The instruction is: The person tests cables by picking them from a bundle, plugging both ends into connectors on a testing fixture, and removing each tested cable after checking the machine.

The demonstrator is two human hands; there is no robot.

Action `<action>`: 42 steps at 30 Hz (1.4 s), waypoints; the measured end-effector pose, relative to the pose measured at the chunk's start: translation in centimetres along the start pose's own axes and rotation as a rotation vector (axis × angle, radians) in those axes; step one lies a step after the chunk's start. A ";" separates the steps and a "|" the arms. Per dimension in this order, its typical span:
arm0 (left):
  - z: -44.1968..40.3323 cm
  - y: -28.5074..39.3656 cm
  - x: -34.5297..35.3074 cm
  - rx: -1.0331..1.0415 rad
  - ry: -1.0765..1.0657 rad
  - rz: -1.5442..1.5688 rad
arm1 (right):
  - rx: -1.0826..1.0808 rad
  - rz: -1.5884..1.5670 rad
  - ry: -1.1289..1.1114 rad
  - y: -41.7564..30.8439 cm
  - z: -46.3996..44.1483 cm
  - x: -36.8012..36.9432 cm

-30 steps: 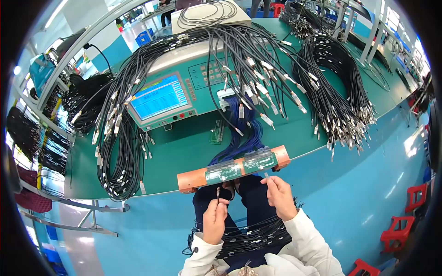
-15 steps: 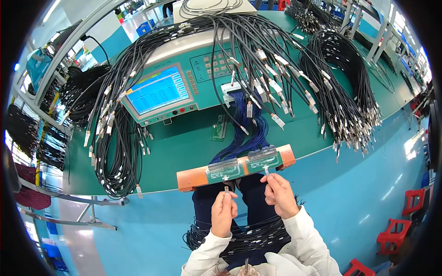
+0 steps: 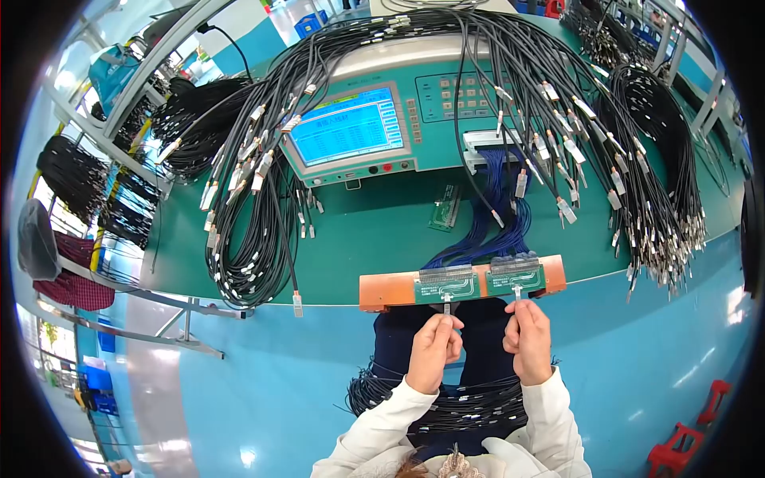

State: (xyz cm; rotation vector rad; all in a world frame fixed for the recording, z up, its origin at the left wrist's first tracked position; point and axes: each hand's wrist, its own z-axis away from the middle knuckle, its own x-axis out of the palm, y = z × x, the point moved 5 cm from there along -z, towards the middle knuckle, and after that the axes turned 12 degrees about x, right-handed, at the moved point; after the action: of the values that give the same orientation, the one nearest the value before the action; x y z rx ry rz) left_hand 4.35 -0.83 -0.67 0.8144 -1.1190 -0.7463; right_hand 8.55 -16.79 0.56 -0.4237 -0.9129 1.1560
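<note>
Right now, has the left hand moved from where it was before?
Yes. Judged against the orange bar, the left hand has moved forward: the connector in its fingers is at the near edge of the left green board.

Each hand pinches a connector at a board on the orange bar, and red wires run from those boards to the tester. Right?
No: the wires are blue, not red, as the head view shows. They do run from the boards to the tester, and the left hand and right hand each pinch a connector at a board on the bar.
</note>
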 end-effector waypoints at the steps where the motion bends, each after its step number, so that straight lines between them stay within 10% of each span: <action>1: -0.2 0.0 0.0 0.005 -0.010 -0.006 | 0.000 0.002 -0.002 -0.1 -0.1 0.0; 29: -0.9 0.2 1.1 0.085 0.124 -0.069 | -0.129 0.031 0.023 0.2 -0.9 0.0; 37: -1.3 -0.2 -1.8 0.087 -0.225 -0.311 | -0.214 0.397 -0.109 -1.3 -0.7 -0.1; 42: 3.4 14.3 -14.7 0.610 0.329 -0.943 | -0.412 0.582 0.195 -2.5 1.0 -8.7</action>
State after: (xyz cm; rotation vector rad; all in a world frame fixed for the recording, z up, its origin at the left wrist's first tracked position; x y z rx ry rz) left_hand -1.38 18.21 5.48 1.9749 -0.6134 -0.9873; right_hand 8.32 -25.79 -0.51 -1.1750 -0.8790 1.4149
